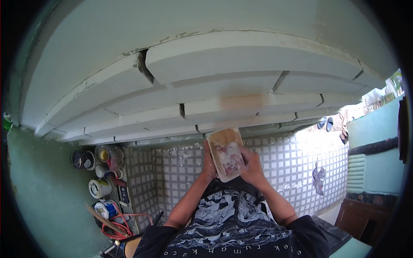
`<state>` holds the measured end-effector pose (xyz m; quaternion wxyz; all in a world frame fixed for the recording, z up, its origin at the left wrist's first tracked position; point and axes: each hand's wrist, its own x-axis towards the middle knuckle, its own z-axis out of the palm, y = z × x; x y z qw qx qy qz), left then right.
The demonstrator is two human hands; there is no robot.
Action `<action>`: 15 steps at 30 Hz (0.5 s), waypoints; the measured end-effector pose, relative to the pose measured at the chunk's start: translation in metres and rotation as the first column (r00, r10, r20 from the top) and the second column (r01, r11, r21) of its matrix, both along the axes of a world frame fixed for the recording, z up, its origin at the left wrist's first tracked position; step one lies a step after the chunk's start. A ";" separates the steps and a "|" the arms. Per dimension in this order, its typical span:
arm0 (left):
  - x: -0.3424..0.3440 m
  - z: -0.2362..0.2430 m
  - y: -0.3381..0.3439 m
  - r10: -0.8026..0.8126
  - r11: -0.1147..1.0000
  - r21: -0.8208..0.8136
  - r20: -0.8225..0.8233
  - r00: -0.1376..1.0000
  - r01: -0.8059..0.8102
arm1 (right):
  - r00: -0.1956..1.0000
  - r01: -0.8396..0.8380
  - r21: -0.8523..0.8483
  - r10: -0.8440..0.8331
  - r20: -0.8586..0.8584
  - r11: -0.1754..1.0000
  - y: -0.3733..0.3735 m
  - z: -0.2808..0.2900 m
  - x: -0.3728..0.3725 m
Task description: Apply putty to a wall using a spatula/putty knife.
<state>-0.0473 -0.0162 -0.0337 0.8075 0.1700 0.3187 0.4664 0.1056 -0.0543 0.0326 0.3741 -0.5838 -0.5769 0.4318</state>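
Observation:
My left hand [208, 165] grips the left side of a beige rectangular container [221, 141], held tilted in front of my body. My right hand [251, 165] grips its lower right side. Whitish powder or paste and pinkish patches lie inside the container. My fingertips are partly hidden behind it. Just beyond it is a white stepped structure [228, 56] with gaps along its edges.
Paint tubs [100, 188], jars [88, 160], sticks and an orange cord [114, 235] line the left side. The tiled floor [279, 167] has white flecks, a dark cloth [318, 178] and, farther right, sandals [329, 124]. A green wall [372, 120] stands right.

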 end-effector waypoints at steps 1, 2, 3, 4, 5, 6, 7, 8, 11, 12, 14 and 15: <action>-0.008 -0.007 0.002 -0.042 0.999 -0.002 0.052 0.998 0.042 | 0.986 0.042 -0.053 -0.050 -0.161 0.998 0.002 -0.012 -0.003; -0.013 -0.007 0.005 -0.083 0.997 -0.001 0.106 0.991 0.084 | 0.986 0.052 -0.050 -0.060 -0.154 0.997 0.004 -0.013 -0.008; -0.017 -0.007 0.007 -0.093 0.996 0.002 0.114 0.989 0.094 | 0.956 0.069 -0.058 -0.083 -0.280 0.996 0.006 -0.014 -0.012; -0.021 -0.007 0.008 -0.091 0.996 0.000 0.116 0.989 0.091 | 0.910 0.085 -0.067 -0.105 -0.401 0.994 0.007 -0.013 -0.016; -0.025 -0.005 0.010 -0.091 0.996 -0.001 0.117 0.989 0.092 | 0.912 0.099 -0.065 -0.117 -0.394 0.993 0.008 -0.012 -0.020; -0.029 -0.004 0.011 -0.105 0.994 0.000 0.124 0.987 0.106 | 0.845 0.109 -0.088 -0.139 -0.516 0.990 0.008 -0.011 -0.023; -0.034 -0.004 0.012 -0.126 0.992 -0.014 0.147 0.981 0.129 | 0.762 0.117 -0.109 -0.159 -0.628 0.987 0.009 -0.009 -0.026; -0.039 -0.003 0.014 -0.148 0.988 -0.027 0.170 0.974 0.155 | 0.764 0.135 -0.106 -0.171 -0.622 0.985 0.009 -0.005 -0.028; -0.044 0.002 0.017 -0.165 0.986 0.025 0.208 0.964 0.163 | 0.659 0.205 -0.097 -0.211 -0.722 0.974 0.004 0.004 -0.028; -0.047 0.001 0.017 -0.197 0.980 0.034 0.218 0.956 0.195 | 0.625 0.226 -0.091 -0.216 -0.750 0.970 0.001 0.006 -0.029; -0.054 -0.001 0.014 -0.150 0.989 0.013 0.133 0.980 0.149 | 0.593 0.283 -0.061 -0.225 -0.773 0.957 -0.009 0.008 -0.030; -0.057 -0.002 0.011 -0.135 0.990 0.060 0.087 0.987 0.130 | 0.541 0.310 -0.124 -0.282 -0.792 0.943 -0.014 0.004 -0.031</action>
